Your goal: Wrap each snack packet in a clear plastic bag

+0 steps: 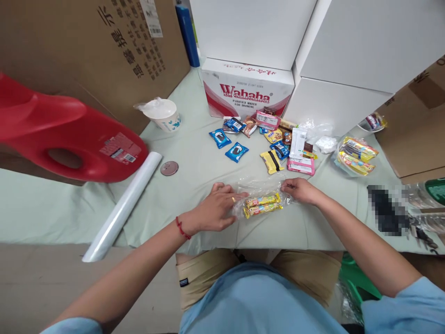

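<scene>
A clear plastic bag (260,190) lies on the pale green tablecloth (194,162) in front of me, with two yellow snack sticks (262,205) inside it. My left hand (217,208) rests on the bag's left end, fingers curled and pressing it down. My right hand (301,190) pinches the bag's right edge. A red string sits on my left wrist.
Loose snack packets (274,139) lie scattered behind the bag, before a Wahaha water carton (248,90) and white boxes. A red jug (62,134), a film roll (121,208), a lidded paper cup (162,113) and a round metal disc (169,168) are at left. Bagged snacks (356,155) sit at right.
</scene>
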### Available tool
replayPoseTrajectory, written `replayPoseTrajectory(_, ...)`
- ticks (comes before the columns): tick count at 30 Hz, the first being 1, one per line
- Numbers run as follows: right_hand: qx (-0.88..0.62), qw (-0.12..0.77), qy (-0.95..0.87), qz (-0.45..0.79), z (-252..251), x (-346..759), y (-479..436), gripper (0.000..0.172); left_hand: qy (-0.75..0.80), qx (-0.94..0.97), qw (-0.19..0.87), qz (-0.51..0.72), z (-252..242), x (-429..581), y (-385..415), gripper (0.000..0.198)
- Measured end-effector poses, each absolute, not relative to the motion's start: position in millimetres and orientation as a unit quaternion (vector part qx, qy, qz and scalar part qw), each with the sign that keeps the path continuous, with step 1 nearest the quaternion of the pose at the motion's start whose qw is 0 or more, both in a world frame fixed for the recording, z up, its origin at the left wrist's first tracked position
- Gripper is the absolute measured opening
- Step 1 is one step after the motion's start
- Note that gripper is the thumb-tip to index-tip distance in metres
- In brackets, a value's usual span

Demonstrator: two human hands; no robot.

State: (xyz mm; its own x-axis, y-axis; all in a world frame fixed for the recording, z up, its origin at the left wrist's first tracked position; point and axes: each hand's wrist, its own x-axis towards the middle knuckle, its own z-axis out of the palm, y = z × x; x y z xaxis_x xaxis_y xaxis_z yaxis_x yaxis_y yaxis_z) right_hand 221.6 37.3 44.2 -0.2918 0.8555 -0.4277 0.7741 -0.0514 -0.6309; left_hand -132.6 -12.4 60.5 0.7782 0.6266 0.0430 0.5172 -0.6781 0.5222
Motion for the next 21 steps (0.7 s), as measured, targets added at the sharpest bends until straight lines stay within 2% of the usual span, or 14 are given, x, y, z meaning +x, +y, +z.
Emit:
replayPoseTrajectory(2,-0.595,0.049,-0.683,0.421,42.5,222.3,38.5,0.035,0.347,0.894,0.246,0.143,52.6,-135.5,-18.1,0.033)
replayPoseTrajectory(3,-0.595,0.049,-0.682,0.423,41.9,222.6,39.1,0.035,0.374,0.882,0.242,0.158,47.6,-134.9,-20.9,0.027)
replayPoseTrajectory(8,-0.588,0.055,-0.682,0.430,42.2,224.2,40.5,0.037,0.584,0.750,0.229,0.209,23.0,-126.6,-32.9,0.044)
replayPoseTrajectory(11,-0.592,0.050,-0.678,0.433,42.3,224.8,40.2,0.037,0.620,0.704,0.205,0.278,20.1,-128.6,-43.9,0.022)
replayPoseTrajectory(12,-0.592,0.047,-0.677,0.435,41.9,224.8,40.3,0.037,0.586,0.725,0.202,0.299,21.5,-129.6,-48.1,0.028)
replayPoseTrajectory(15,-0.594,0.043,-0.675,0.436,40.2,224.6,41.2,0.037,0.432,0.822,0.226,0.295,26.8,-129.3,-57.1,0.063)
replayPoseTrajectory(17,-0.594,0.043,-0.678,0.431,40.1,224.6,42.0,0.036,0.399,0.844,0.246,0.262,27.4,-126.0,-56.8,0.068)
replayPoseTrajectory(18,-0.593,0.043,-0.681,0.429,40.6,224.8,42.3,0.036,0.413,0.839,0.250,0.251,26.3,-124.3,-54.8,0.062)
replayPoseTrajectory(21,-0.587,0.041,-0.686,0.427,43.4,226.4,42.1,0.036,0.510,0.789,0.242,0.244,19.7,-121.4,-46.2,0.023)
